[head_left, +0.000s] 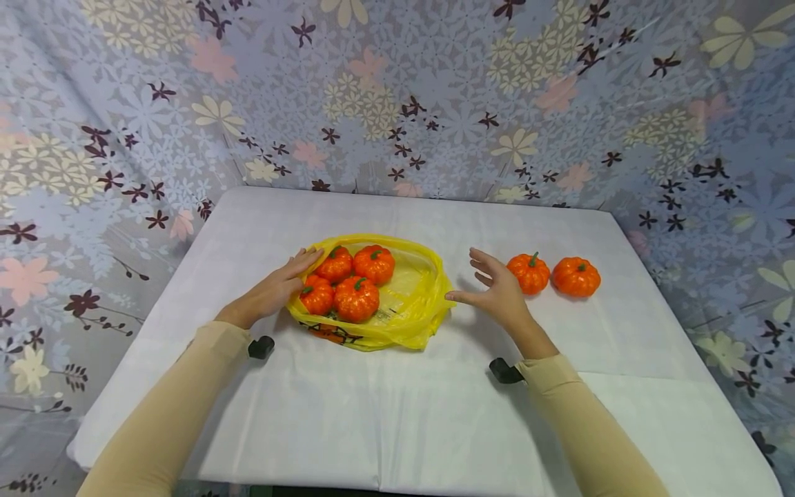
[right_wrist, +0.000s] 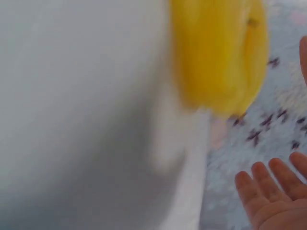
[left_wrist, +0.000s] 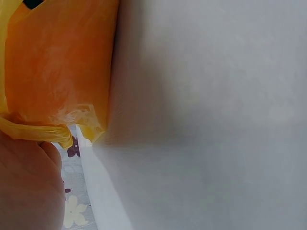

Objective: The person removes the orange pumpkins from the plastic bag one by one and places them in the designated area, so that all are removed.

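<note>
Bench is carrying two leftover pumpkins, with four others sitting bagged; straight left fingers touching plastic, right fingers hanging wide, empty.

We have room to pass over the near part of the surface and, from above, into the right half of the yellow bag, whose left half is obstructed by four pumpkins. The left hand blocks the bag's left side; the right hand occupies the gap between the bag and two further pumpkins. We note a patterned cloth rising behind the surface as the rear obstacle.
</note>
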`<state>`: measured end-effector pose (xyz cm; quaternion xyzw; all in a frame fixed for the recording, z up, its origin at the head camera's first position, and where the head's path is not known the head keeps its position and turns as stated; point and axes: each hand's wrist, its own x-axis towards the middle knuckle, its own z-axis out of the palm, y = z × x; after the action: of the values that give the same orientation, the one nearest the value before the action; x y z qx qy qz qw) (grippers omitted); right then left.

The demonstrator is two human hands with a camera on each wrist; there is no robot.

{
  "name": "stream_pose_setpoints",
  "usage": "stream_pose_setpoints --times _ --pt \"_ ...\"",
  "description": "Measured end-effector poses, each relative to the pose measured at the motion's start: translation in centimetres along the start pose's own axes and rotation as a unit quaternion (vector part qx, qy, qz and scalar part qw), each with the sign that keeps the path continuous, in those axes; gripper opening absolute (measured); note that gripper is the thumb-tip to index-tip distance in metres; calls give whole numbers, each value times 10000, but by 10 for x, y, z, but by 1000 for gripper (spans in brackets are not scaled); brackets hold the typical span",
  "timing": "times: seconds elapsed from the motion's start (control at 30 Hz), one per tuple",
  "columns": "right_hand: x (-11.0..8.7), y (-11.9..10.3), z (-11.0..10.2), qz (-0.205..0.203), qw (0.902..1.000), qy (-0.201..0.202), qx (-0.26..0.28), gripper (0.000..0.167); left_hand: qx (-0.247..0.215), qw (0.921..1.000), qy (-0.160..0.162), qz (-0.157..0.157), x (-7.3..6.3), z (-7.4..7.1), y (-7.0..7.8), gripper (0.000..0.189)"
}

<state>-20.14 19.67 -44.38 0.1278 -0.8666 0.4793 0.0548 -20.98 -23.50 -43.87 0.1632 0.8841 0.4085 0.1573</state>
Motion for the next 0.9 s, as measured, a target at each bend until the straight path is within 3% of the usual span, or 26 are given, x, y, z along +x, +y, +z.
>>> stream_pose_setpoints --times 0.1,0.3,0.7,0.9 --pt "0 -14 7 -185 9995 -126 224 98 27 10000 25 0 0 0 0 67" --pt "2 -32 20 -297 9984 -464 89 101 9 10000 50 -1 0 0 0 68" --pt "3 -36 44 -99 9956 -811 454 100 80 10000 4 14 1 1 -1 68" --pt "4 -41 55 -254 9932 -978 581 98 51 10000 18 15 2 1 -1 67"
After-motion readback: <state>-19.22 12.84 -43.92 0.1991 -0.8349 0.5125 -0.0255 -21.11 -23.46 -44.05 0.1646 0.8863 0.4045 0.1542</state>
